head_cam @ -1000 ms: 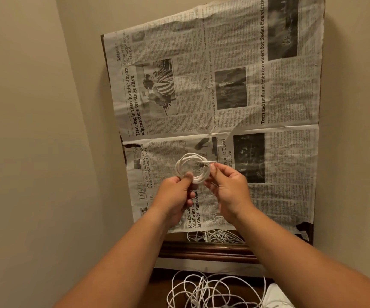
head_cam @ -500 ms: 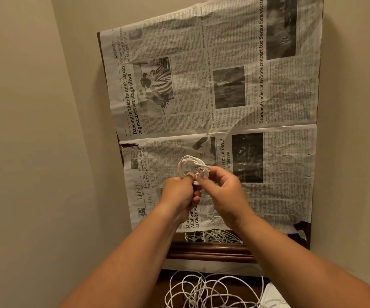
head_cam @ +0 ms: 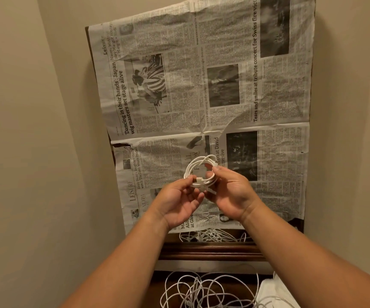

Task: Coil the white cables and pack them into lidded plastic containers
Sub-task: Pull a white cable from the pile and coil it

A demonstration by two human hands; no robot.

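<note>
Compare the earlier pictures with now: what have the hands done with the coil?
The left hand and right hand have turned their palms toward the camera, pinching the coiled cable at its lower left and right. Nothing was let go. Newspaper and loose cables lie unmoved.

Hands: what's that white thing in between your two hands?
A small coil of white cable. The left hand pinches its lower edge and the right hand holds its right side, seen in the head view.
</note>
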